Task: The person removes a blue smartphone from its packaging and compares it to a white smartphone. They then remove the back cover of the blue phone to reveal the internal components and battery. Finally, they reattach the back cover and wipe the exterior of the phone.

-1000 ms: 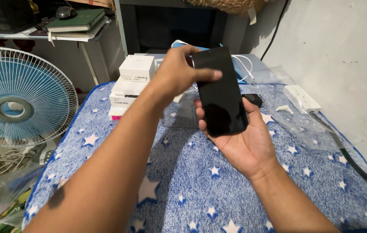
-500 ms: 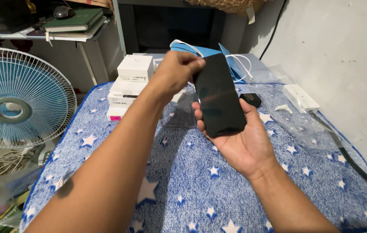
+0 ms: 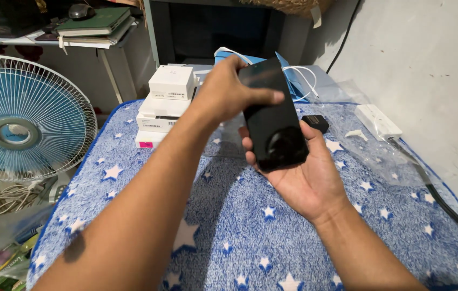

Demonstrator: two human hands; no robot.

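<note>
A black smartphone (image 3: 273, 124) with a dark glossy screen lies in my right hand (image 3: 307, 178), palm up, fingers curled along its edges, above a blue blanket with white stars (image 3: 229, 226). My left hand (image 3: 228, 90) reaches across from the left and grips the phone's upper end, thumb lying over the top of the screen. The lower end of the phone rests on my right palm.
Stacked white boxes (image 3: 167, 102) stand at the blanket's far left. A small black object (image 3: 315, 123), a white adapter (image 3: 377, 121), clear plastic wrap (image 3: 380, 156) and a black cable (image 3: 444, 207) lie to the right. A blue fan (image 3: 21, 121) stands on the left; white cables (image 3: 299, 78) behind.
My left hand shifted slightly on the phone's top end, its thumb now across the screen. The phone stays in my right palm, tilted a little differently.
</note>
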